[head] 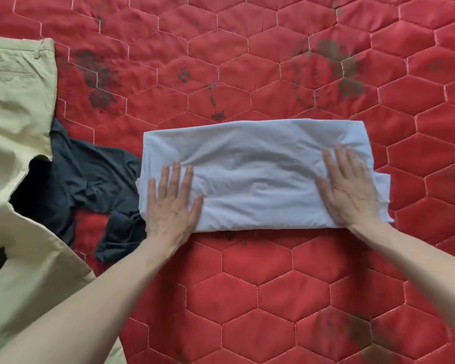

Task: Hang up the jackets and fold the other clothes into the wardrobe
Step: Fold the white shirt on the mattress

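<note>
Though flattened, white garment [260,174] under each hand.

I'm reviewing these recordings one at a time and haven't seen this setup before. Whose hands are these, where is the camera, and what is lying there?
There is no machine here: a person works with bare hands, and the one picture comes from a camera worn on their head, looking down. The surface is a red quilt with hexagon stitching and dark stains. In the middle lies a white garment, already folded into a wide rectangle. The left hand and right hand lie flat on its two ends with straight fingers, pressing it; nothing is gripped. On the left lie beige trousers, partly covering a crumpled dark garment; both are unfolded. No wardrobe or jackets are in view.
</note>
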{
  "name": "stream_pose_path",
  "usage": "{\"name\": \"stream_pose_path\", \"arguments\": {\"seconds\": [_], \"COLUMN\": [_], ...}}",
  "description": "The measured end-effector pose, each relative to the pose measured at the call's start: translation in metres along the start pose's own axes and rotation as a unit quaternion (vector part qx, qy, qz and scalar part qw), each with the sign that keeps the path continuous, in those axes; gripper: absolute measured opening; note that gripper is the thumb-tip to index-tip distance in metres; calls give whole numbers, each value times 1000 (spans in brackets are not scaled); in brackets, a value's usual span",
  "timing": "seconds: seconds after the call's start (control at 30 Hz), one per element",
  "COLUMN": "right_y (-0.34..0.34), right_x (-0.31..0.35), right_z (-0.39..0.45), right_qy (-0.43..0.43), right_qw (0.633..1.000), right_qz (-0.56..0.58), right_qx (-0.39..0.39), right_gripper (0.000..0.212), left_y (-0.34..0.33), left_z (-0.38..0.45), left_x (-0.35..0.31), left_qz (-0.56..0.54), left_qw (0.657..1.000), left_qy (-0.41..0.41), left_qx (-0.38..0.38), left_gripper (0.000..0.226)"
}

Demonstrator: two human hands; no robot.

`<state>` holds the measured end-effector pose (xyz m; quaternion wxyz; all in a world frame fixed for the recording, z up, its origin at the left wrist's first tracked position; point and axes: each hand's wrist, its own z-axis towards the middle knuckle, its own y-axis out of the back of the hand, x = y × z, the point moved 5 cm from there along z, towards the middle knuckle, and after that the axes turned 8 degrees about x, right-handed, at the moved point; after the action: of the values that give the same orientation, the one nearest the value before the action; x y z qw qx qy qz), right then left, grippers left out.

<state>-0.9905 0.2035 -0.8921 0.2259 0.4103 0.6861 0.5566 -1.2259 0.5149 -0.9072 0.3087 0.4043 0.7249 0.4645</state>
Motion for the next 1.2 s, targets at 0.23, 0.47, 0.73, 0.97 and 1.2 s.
{"name": "stream_pose_path", "arguments": {"seconds": [0.23, 0.47, 0.73, 0.97, 1.2], "right_y": [-6, 5, 2, -8, -11], "right_x": [-39, -11, 110, 100, 90], "right_z": [-12, -8, 40, 67, 69], "right_qy": [-68, -7, 166, 131, 66], "right_qw": [997, 997, 979, 990, 997], "right_qz": [24, -15, -70, -33, 35], "right_qx": [-17, -69, -93, -44, -37], "right_gripper": [75, 74, 67, 70, 77], "left_y": [2, 14, 32, 26, 21], "left_z": [8, 13, 56, 90, 93], "left_x": [6, -13, -113, -117, -116], "left_qz": [-71, -48, -18, -19, -21], "left_qw": [997, 997, 979, 984, 981], "left_qy": [13, -48, -172, -162, -164], "left_qx": [-30, -48, -104, -75, -96], "left_gripper": [74, 74, 78, 89, 93]}}
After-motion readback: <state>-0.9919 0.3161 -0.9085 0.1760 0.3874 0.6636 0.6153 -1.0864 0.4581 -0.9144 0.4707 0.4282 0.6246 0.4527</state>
